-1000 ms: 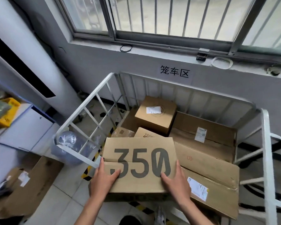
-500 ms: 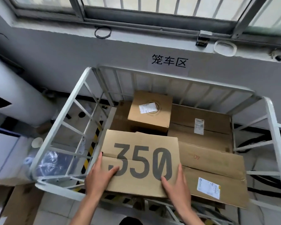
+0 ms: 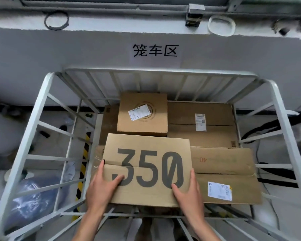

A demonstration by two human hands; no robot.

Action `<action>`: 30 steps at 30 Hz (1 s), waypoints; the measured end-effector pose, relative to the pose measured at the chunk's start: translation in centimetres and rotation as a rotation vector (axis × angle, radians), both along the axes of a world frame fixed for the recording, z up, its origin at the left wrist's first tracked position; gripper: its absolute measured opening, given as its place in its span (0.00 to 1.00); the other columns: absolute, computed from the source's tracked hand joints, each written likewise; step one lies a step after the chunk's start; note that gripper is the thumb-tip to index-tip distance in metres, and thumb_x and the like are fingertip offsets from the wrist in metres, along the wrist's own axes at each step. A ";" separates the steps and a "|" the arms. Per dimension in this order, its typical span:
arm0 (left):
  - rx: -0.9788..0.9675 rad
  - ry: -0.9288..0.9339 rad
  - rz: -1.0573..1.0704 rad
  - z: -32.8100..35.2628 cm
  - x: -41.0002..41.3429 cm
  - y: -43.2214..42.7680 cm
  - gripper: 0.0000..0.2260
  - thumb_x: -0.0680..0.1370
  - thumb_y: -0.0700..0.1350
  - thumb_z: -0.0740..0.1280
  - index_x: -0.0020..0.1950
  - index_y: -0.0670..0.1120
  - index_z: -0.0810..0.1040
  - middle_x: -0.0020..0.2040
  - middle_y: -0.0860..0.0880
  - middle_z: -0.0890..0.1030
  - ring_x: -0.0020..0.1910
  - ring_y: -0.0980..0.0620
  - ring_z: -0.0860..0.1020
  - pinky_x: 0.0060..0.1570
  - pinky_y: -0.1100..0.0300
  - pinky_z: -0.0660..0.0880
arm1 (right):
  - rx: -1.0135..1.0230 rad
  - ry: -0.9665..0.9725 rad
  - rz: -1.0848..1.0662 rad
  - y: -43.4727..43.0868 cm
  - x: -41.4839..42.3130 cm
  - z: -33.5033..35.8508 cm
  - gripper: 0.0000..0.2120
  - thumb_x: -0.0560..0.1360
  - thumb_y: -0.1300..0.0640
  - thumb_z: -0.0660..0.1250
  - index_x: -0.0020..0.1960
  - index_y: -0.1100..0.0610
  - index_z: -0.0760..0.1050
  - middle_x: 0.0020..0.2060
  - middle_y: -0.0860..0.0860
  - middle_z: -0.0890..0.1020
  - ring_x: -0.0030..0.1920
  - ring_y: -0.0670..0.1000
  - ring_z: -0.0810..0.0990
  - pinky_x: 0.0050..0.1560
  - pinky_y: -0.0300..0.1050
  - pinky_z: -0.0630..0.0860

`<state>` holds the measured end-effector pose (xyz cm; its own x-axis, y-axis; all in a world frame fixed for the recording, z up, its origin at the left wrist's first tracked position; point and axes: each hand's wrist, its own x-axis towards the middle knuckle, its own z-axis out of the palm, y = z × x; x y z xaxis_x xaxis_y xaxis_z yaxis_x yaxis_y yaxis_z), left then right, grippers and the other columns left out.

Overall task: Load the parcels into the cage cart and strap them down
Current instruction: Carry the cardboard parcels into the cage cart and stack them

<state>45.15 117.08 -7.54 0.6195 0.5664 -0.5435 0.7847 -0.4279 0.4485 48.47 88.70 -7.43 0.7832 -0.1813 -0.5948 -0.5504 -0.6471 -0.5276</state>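
Carried forward past the near rail, the box [image 3: 146,173] marked 350 is now inside the cart [image 3: 155,71]. The person's left hand [image 3: 102,190] and right hand [image 3: 188,193] grip its near corners, thumbs on top. Just beyond them lie other parcels [image 3: 222,162]; setting down looks next, strapping later.

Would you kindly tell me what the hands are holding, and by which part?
Both hold the box marked 350: the left hand at its near left corner, the right hand at its near right corner, thumbs on top.
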 end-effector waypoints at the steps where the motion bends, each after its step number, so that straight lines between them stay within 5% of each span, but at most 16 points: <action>1: 0.006 -0.006 -0.003 -0.1 0.7 -0.5 0.47 0.66 0.69 0.73 0.79 0.61 0.55 0.74 0.51 0.72 0.68 0.45 0.74 0.61 0.44 0.76 | 0.010 0.001 -0.007 -0.5 0.5 -0.2 0.47 0.73 0.39 0.71 0.81 0.41 0.43 0.78 0.44 0.60 0.74 0.50 0.66 0.65 0.49 0.74; 18: -0.002 -0.157 -0.123 -7.2 19.9 -15.9 0.42 0.72 0.63 0.73 0.80 0.58 0.56 0.74 0.51 0.72 0.70 0.46 0.72 0.63 0.48 0.71 | 0.039 -0.138 -0.060 -16.7 18.6 -7.4 0.47 0.74 0.43 0.73 0.81 0.44 0.46 0.79 0.44 0.58 0.78 0.50 0.59 0.73 0.51 0.61; 30: -0.143 -0.264 -0.171 -19.3 34.1 -23.0 0.40 0.73 0.53 0.71 0.81 0.54 0.55 0.75 0.51 0.70 0.72 0.48 0.70 0.71 0.46 0.67 | -0.014 -0.223 -0.059 -24.8 31.9 -20.3 0.46 0.74 0.43 0.73 0.82 0.48 0.49 0.80 0.48 0.58 0.78 0.53 0.59 0.76 0.54 0.59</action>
